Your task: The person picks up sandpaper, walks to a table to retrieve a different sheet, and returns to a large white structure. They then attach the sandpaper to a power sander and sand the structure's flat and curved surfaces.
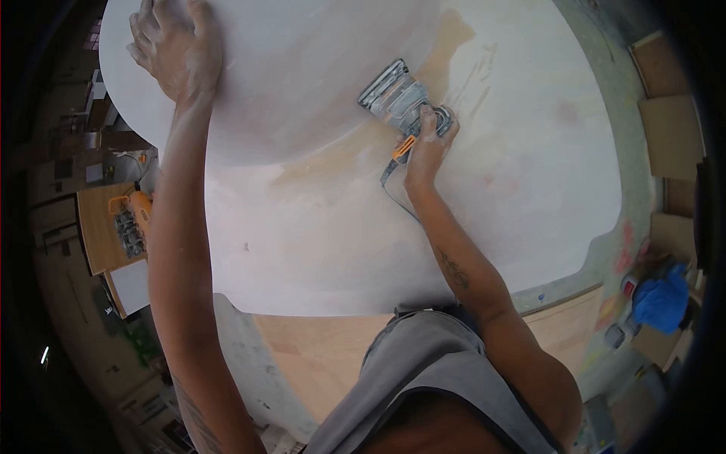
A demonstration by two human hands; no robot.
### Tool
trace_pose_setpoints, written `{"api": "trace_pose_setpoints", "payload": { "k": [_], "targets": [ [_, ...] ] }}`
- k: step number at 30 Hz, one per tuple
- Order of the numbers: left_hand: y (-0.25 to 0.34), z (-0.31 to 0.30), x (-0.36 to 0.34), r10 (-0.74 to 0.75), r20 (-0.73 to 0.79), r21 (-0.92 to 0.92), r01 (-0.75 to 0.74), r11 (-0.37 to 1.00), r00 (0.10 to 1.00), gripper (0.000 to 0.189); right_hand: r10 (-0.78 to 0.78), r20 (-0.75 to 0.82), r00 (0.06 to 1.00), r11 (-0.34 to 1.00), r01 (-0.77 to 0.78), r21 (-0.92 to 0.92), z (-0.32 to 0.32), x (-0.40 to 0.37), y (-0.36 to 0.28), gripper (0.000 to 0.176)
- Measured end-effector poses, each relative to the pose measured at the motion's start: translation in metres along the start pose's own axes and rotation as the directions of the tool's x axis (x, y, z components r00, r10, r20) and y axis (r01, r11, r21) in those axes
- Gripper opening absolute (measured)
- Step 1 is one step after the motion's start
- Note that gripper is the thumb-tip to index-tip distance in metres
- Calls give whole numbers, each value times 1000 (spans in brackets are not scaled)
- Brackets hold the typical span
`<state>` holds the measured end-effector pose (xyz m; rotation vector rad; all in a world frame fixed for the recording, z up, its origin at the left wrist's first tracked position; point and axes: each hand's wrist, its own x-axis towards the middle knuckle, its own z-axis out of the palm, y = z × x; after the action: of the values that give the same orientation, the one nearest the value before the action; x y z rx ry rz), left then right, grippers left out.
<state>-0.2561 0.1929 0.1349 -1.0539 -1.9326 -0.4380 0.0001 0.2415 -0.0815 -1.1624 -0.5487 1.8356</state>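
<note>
Two hands work here: your right hand [431, 148] wraps the sander [404, 104] beside the raised curve [318, 83] of the white panel [318, 242]; your left hand [178, 54] lies there, fingers loosely spread. Keep pressure even, the cord [400, 202] clear.

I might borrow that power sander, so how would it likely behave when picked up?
The sander looks rigid and, given its chunky build, probably fairly hefty for its size. Its dusty surface might feel slippery. The thin, bent cord would likely trail floppily.
</note>
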Motion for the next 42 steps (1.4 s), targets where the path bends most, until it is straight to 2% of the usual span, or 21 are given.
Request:
{"api": "trace_pose_setpoints", "payload": {
  "k": [5,7,11,13,19,23,26,28,29,31,35,38,40,42],
  "targets": [
    [35,26,21,-12,-11,-15,12,1000,1000,61,78,30,997,997,-79,20,-7,-1,11,63],
    [50,39,26,18,-45,-17,-18,1000,999,60,-12,-4,1000,996,11,-86,-14,7,31,70],
    [90,59,31,38,-52,26,-37,999,998,56,-2,31,1000,986,7,-166,-27,7,38,78],
    [119,60,34,-63,6,124,62,990,998,52,36,54,998,986,-26,-162,-31,6,36,80],
    [162,71,48,-67,1,104,67,992,998,49,108,119,987,993,-100,-69,-36,0,26,79],
    [182,82,59,-56,-17,96,57,994,998,49,123,125,985,985,-106,-133,-43,3,37,79],
    [197,89,65,-41,-38,85,44,995,998,49,125,140,982,989,-111,-102,-43,2,36,79],
    [206,89,70,-38,-30,78,41,996,999,49,195,166,967,981,-189,-55,-40,-3,16,79],
    [210,88,72,-38,-31,78,40,996,999,49,194,167,967,981,-188,-54,-37,-6,5,79],
    [218,87,73,-47,-13,62,47,997,999,50,286,150,947,958,-288,-5,-36,-11,-14,80],
    [213,84,73,-41,-28,74,43,996,999,49,259,199,945,960,-275,59,-38,-6,-9,84],
    [195,77,68,-41,-25,81,43,996,999,50,282,182,942,957,-289,11,-41,-3,-12,84],
    [181,72,64,-44,-26,70,45,997,999,51,202,115,973,972,-185,-146,-40,1,-16,76],
    [171,68,58,-47,-15,60,47,997,999,51,159,99,982,972,-138,-192,-44,12,-17,72]
  ]
}}
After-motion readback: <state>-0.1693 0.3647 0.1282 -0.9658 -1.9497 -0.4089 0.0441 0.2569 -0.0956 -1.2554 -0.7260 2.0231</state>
